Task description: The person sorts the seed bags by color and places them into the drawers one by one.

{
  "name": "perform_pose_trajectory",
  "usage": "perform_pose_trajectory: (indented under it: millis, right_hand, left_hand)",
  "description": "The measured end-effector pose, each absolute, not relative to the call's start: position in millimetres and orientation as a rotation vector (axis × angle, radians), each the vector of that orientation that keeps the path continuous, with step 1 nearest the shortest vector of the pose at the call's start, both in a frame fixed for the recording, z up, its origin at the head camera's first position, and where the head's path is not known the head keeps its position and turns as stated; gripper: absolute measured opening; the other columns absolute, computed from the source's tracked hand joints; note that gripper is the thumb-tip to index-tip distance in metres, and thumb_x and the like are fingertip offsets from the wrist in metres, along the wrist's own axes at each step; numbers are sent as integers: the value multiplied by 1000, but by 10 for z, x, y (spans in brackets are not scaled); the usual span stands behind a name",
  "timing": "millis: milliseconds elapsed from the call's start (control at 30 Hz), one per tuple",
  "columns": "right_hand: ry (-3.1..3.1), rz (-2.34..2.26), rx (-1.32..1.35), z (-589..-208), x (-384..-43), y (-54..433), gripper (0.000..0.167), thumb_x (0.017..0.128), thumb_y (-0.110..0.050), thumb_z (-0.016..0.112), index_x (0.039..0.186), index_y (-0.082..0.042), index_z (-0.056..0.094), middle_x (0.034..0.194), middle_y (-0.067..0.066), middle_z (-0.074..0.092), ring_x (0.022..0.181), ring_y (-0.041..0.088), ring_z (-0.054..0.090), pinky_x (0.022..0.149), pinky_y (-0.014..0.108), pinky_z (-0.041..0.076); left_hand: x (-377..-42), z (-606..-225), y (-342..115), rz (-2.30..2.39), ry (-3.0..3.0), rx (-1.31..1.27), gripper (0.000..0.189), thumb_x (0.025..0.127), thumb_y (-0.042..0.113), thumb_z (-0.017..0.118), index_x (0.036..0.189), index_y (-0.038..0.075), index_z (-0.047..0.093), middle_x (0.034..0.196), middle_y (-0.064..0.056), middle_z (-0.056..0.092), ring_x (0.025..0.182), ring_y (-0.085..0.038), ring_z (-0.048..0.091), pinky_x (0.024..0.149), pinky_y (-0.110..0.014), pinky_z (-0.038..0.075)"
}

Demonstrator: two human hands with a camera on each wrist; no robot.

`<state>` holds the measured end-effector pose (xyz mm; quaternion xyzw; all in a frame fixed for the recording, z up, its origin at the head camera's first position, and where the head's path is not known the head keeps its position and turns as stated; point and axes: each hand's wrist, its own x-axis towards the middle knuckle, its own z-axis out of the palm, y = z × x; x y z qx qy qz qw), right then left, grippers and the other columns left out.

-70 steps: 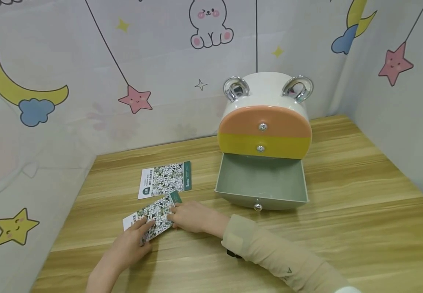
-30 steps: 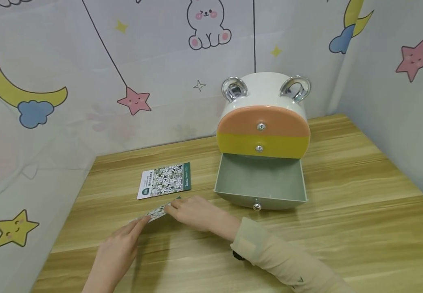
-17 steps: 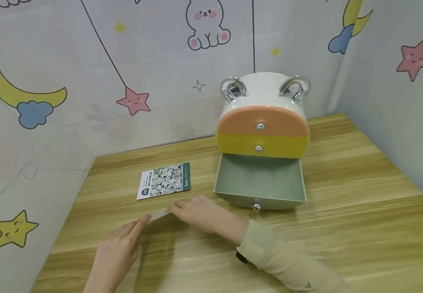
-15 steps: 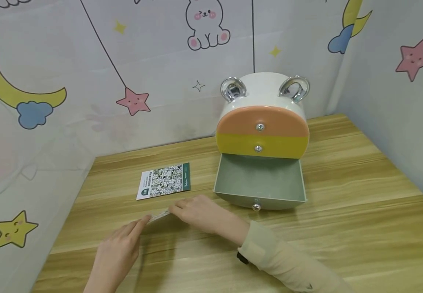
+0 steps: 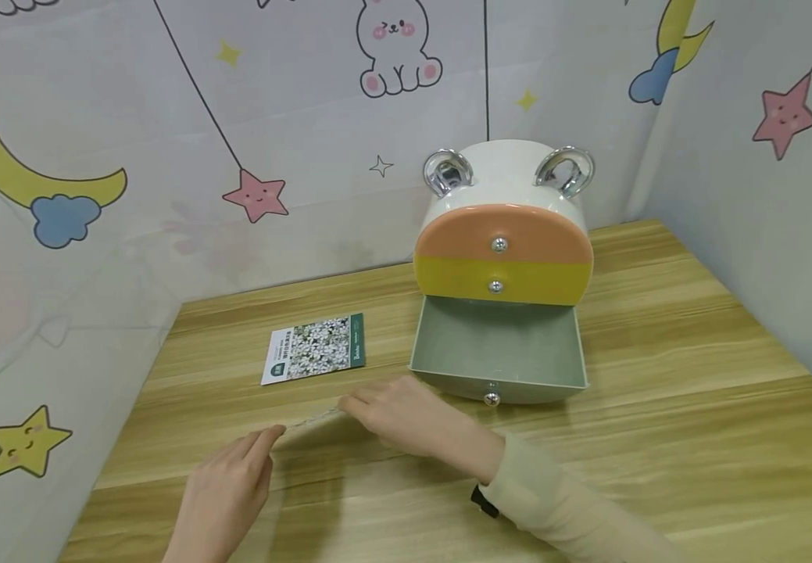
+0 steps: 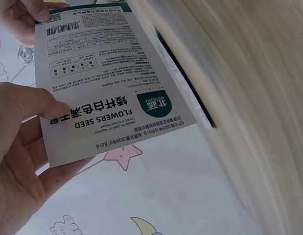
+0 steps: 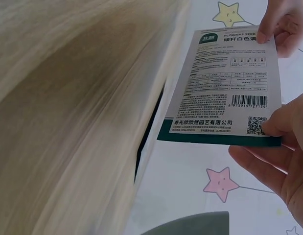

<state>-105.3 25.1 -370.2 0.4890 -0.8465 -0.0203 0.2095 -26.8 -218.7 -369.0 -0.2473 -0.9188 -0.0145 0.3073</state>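
Observation:
Between my two hands a flower seed packet is stretched out, raised over the table and tilted so that the head view catches it nearly edge-on. My left hand pinches one end, thumb on the printed back and fingers behind. The opposite green-banded end is pinched by my right hand. Both wrist views show the packet's back, with text, a barcode and a QR code. A second seed packet lies flat beyond my hands, its white-flower picture facing up.
A round-topped cabinet with chrome ears stands at the back right. Its orange and yellow drawers are closed; the green bottom drawer is pulled out toward me, with nothing inside. A patterned cloth wall borders the wooden table.
The held packet has risen and tipped from showing its flower picture to nearly edge-on. My right hand has shifted right, and the gap between my hands has widened. The other packet and cabinet stay put.

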Motion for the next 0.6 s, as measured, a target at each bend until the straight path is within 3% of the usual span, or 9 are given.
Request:
perform_pose_trajectory:
  millis: [133,467,600]
  right_hand:
    - [-2269,16,1350,-3699,-1025,338,36,85,-9,63,119,-21,63,105,-10,71,83,4,67,47,14,39]
    - [-2107,179,1303,-3660,-956,515,26,86,-4,60,108,-16,67,92,-8,73,70,4,66,54,16,50]
    - [-2095,232,1293,-3627,-927,572,30,84,0,59,108,-16,68,93,-8,74,73,5,67,55,17,51]
  left_hand:
    - [-248,-3656,-2132,-42,-2398,-644,52,97,19,19,95,2,69,76,-7,71,53,-17,61,44,-29,47]
    - [-203,-3573,-2026,-69,-2333,-636,52,103,25,23,92,5,70,73,-4,70,54,-18,63,45,-29,49]
    - [-205,-3550,-1993,-79,-2301,-644,49,103,24,26,92,5,70,73,-4,70,53,-17,62,44,-29,49]
